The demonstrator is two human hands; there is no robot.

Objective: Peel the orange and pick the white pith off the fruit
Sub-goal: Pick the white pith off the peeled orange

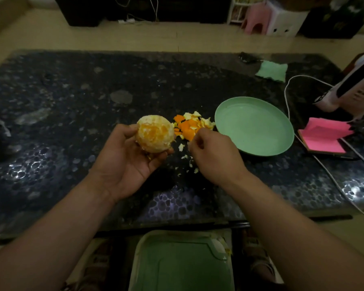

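Note:
My left hand (126,156) holds the peeled orange (155,134) above the dark table, fingers curled round its underside and left side. Pale pith still covers much of the fruit, with orange flesh showing in patches. My right hand (213,153) hovers just right of the fruit over the table, fingers curled together; whether they pinch a bit of pith I cannot tell. A heap of orange peel pieces (190,124) lies on the table beyond my right hand. Small white pith scraps (185,157) are scattered between my hands.
A green plate (259,131) with nothing on it sits right of the peel heap. Pink sticky notes (324,137), a white cable (287,97) and a device stand at the right edge. A green cloth (272,70) lies at the back. A green stool (181,263) is below the table's front edge.

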